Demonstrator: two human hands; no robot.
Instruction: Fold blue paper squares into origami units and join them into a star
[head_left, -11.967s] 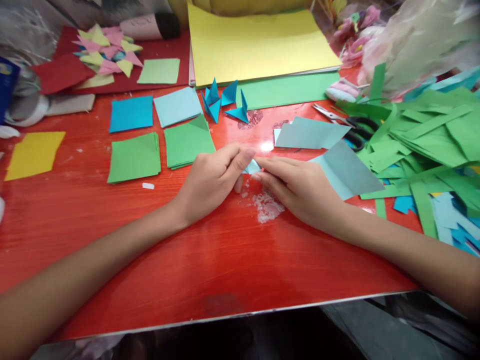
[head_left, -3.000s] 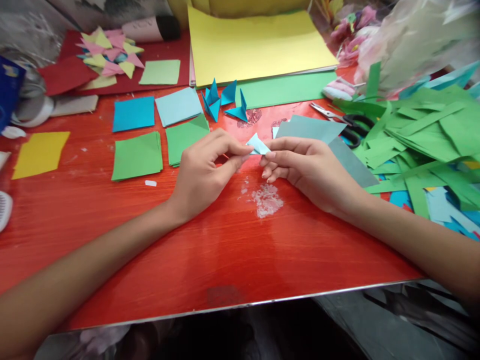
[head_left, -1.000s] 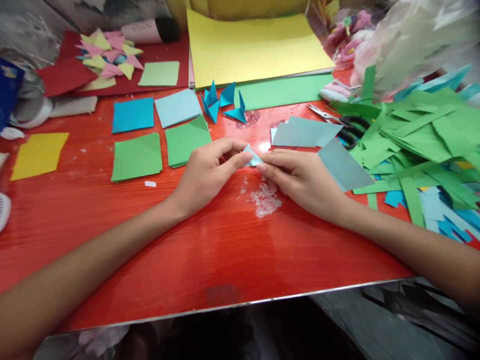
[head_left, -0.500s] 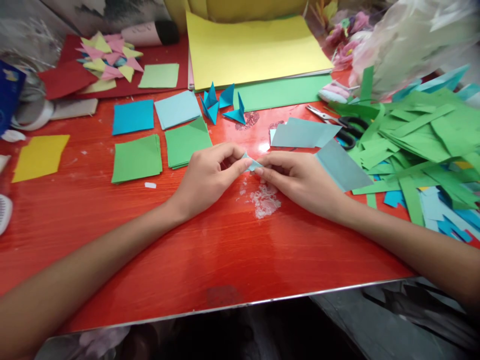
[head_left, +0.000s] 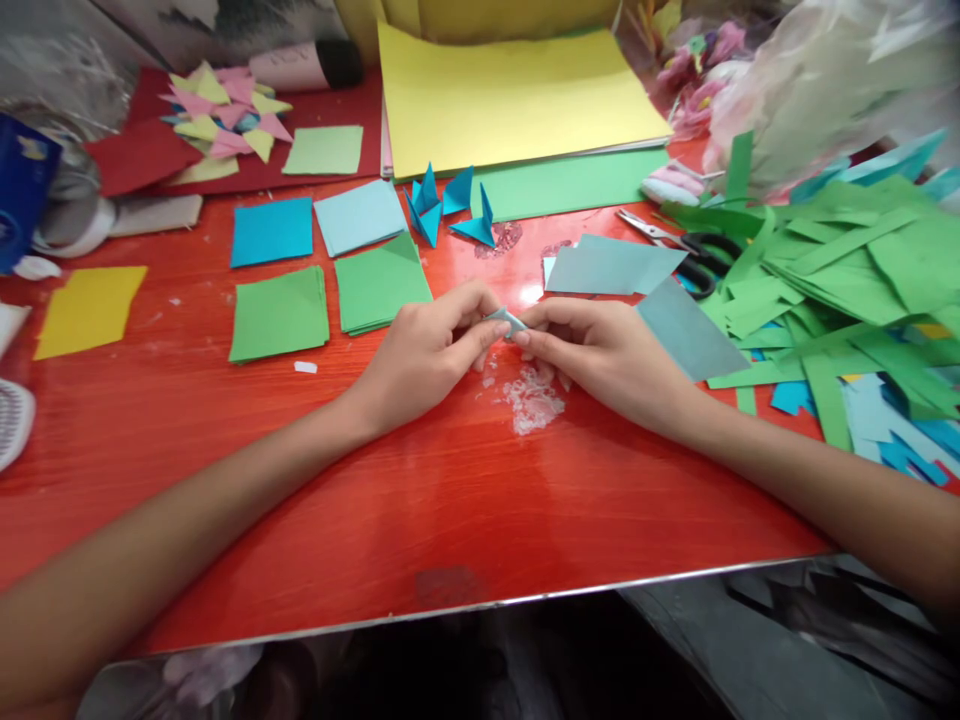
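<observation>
Both my hands meet at the middle of the red table (head_left: 375, 500). My left hand (head_left: 427, 355) and my right hand (head_left: 600, 350) pinch a small folded light-blue paper piece (head_left: 508, 320) between their fingertips, low over the table. Only a thin edge of the piece shows; the fingers hide the remainder. Just behind lie several folded dark-blue paper triangles (head_left: 446, 205). A patch of white residue (head_left: 534, 398) marks the table just under my right hand.
Stacks of green squares (head_left: 279, 313), a blue square (head_left: 271, 230) and a light-blue square (head_left: 360, 216) lie at left. Grey-blue sheets (head_left: 611, 265), scissors (head_left: 686, 243) and a heap of green strips (head_left: 847, 270) fill the right. Large yellow sheets (head_left: 510, 95) lie behind.
The paper piece has been pressed flatter between my fingertips and less of it shows. Both hands have stayed at nearly the same spot on the table.
</observation>
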